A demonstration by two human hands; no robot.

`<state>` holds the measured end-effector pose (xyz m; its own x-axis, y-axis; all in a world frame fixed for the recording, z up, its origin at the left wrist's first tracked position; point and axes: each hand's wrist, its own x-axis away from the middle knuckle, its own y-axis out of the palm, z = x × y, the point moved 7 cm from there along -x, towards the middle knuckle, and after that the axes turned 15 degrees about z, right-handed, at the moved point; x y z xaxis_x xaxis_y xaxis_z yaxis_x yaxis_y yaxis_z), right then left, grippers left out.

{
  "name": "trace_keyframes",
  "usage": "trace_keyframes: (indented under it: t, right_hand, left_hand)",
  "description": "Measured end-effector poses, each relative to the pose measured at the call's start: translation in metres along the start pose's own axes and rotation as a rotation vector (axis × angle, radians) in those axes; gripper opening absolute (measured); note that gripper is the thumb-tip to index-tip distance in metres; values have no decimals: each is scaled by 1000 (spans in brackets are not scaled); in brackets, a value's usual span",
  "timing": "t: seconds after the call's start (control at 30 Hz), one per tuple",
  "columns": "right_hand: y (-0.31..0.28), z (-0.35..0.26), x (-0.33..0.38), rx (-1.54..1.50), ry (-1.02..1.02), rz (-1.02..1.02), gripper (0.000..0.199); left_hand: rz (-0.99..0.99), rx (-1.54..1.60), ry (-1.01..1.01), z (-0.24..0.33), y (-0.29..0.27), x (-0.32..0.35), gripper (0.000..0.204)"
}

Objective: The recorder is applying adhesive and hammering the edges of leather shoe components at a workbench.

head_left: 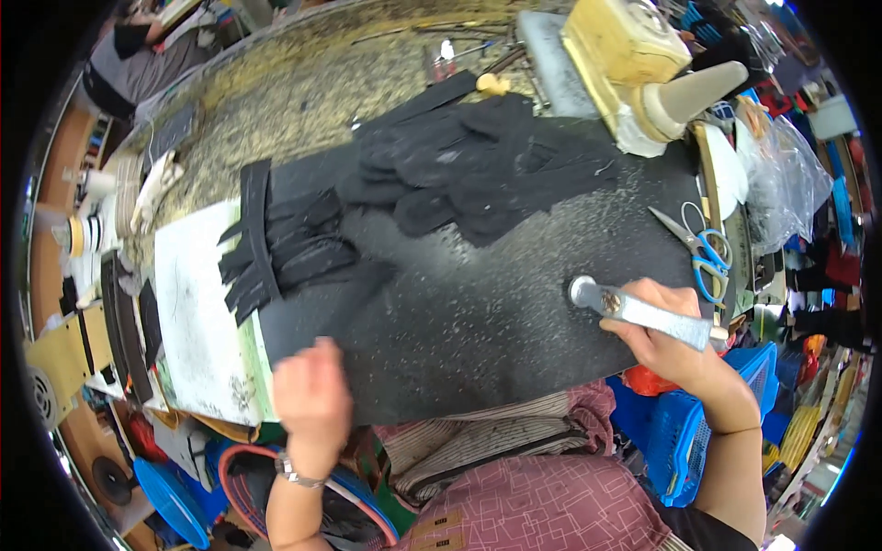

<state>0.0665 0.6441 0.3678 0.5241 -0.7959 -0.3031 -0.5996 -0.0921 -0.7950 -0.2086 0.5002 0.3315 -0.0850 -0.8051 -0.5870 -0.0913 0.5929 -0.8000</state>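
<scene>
My right hand (pixel 663 323) is closed around a hammer. The silver-grey hammer head (pixel 652 315) lies over the right part of a black mat (pixel 478 321), its round face toward the left. Much of the handle is hidden by my fingers. Over the mat's near left part, my left hand (pixel 314 390) is smeared by motion, so its fingers cannot be made out. Beyond it is a bundle of black strips (pixel 308 248) with one long strip across it. A larger heap of flat black cut pieces (pixel 450 161) spreads over the mat's far side.
Blue-handled scissors (pixel 703 253) lie at the mat's right edge. A yellowish container (pixel 625 46) with a cone-shaped spout stands at the far right. At left is a white board (pixel 197 312). A blue basket (pixel 680 432) is below the table edge. Another person (pixel 152 64) is at the far left.
</scene>
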Motion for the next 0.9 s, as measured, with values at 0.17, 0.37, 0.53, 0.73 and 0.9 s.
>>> trace_keyframes:
  t: [0.17, 0.37, 0.53, 0.73, 0.9]
  right_hand:
    - [-12, 28, -32, 79, 26, 140, 18]
    - [9, 48, -102, 249, -40, 206, 28]
    - [10, 65, -106, 322, 28, 126, 29]
    - [-10, 58, -69, 117, 62, 33, 24]
    - [2, 14, 4, -337, -39, -326, 12]
  left_hand:
    - [142, 233, -64, 9, -1, -67, 28]
    - [207, 407, 77, 106, 78, -173, 30]
    - [220, 558, 386, 123, 55, -150, 21]
    - [-477, 1023, -20, 121, 39, -82, 16]
    - [-544, 867, 7, 109, 45, -61, 18]
